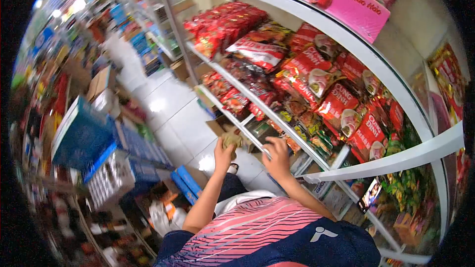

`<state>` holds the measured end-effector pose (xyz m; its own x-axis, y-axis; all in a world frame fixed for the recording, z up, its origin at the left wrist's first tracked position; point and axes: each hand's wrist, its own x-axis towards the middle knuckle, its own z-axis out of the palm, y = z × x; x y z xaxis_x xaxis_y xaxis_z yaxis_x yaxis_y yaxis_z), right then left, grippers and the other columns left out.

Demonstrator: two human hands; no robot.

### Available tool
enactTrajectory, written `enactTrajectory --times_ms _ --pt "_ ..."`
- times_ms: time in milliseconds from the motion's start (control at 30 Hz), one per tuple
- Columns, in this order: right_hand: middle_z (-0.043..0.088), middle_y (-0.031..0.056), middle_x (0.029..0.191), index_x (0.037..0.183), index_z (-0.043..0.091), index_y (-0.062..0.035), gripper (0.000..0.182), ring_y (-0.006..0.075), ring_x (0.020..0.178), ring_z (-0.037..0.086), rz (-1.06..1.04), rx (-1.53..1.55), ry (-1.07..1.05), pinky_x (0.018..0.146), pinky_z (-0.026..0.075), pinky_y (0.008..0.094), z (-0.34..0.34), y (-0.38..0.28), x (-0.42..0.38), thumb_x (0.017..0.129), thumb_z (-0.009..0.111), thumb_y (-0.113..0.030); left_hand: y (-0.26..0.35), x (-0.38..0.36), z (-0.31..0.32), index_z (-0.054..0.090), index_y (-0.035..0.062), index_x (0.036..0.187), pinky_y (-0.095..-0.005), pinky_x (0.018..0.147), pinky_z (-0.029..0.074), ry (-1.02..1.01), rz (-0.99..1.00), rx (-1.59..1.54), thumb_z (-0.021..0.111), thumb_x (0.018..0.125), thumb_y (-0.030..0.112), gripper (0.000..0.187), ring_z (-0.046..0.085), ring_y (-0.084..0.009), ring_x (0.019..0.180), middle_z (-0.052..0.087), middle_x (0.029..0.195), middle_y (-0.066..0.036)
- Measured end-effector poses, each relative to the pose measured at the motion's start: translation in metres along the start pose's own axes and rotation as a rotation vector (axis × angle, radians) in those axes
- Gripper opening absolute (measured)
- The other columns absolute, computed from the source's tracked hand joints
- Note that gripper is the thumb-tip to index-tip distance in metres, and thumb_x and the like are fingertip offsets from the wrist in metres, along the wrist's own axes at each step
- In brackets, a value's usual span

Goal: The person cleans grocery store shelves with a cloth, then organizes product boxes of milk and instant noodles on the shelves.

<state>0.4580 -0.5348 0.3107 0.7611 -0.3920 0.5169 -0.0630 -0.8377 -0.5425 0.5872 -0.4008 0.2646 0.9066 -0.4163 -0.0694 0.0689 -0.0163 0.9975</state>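
My left hand [223,156] is closed around a crumpled tan cloth [231,140], held up in front of my body. To its right, my right hand [278,159] is raised at the metal shelf rail [253,141], its fingers loosely bent and apart, with nothing visible in them. The rail edges a glass-fronted shelf stacked with red noodle packets [338,102]. More packets in dark and green wrappers [316,136] lie just beyond my right hand.
A white curved frame [396,157] crosses the right side, near a phone [371,195] with its screen lit. Blue boxes [81,131] and a wrapped tray pack [110,180] are stacked on the left. A white tiled aisle [170,104] runs between, and a pink banner [354,7] hangs above.
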Motion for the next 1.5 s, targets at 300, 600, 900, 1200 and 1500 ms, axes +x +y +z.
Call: enactTrajectory --times_ms 300,600,900,1200,1500 --pt "0.033 0.0199 0.125 0.113 0.046 -0.0042 0.049 0.0391 0.119 0.025 0.622 -0.536 0.122 0.1 0.015 0.0513 0.024 0.038 0.052 0.073 0.059 -0.028 0.055 0.24 0.062 0.055 0.007 0.097 -0.0389 0.073 0.042 -0.312 0.967 0.964 0.048 0.072 0.003 0.026 0.05 -0.0353 0.087 0.051 0.095 -0.022" --pt "0.052 0.0118 0.095 0.084 0.056 -0.0029 0.015 0.0318 0.095 0.047 0.618 -0.45 0.599 0.084 0.036 0.0419 0.004 0.008 -0.002 0.069 0.058 -0.007 0.054 0.182 0.112 0.053 0.0024 0.098 -0.0438 0.073 0.038 -0.797 1.066 0.761 0.062 0.069 0.029 0.04 0.047 -0.0368 0.087 0.048 0.091 -0.021" --pt "0.048 0.0077 0.084 0.101 0.045 -0.0089 0.027 0.0175 0.068 0.05 1.027 0.063 1.896 0.056 0.044 0.0307 -0.13 0.062 -0.217 0.079 0.051 -0.023 0.053 0.203 0.116 0.055 0.0076 0.09 -0.0404 0.066 0.04 -0.833 1.109 0.891 0.06 0.066 0.019 0.027 0.051 -0.0297 0.078 0.053 0.086 -0.014" --pt "0.057 0.0106 0.073 0.088 0.05 -0.0007 0.031 0.022 0.066 0.06 1.111 0.693 2.018 0.066 0.054 0.0375 -0.197 0.123 -0.238 0.072 0.06 -0.025 0.05 0.29 0.057 0.05 0.0042 0.099 -0.0432 0.074 0.039 -0.273 0.983 1.1 0.061 0.07 0.018 0.033 0.047 -0.0354 0.089 0.047 0.1 -0.02" --pt "0.049 0.0048 0.068 0.081 0.05 -0.0049 0.026 0.0194 0.055 0.052 0.905 0.484 2.025 0.052 0.049 0.0309 -0.165 0.106 -0.229 0.078 0.054 -0.03 0.047 0.183 0.09 0.054 0.0039 0.095 -0.0456 0.084 0.033 -0.851 1.01 0.739 0.055 0.076 0.023 0.027 0.043 -0.0375 0.095 0.048 0.1 -0.021"
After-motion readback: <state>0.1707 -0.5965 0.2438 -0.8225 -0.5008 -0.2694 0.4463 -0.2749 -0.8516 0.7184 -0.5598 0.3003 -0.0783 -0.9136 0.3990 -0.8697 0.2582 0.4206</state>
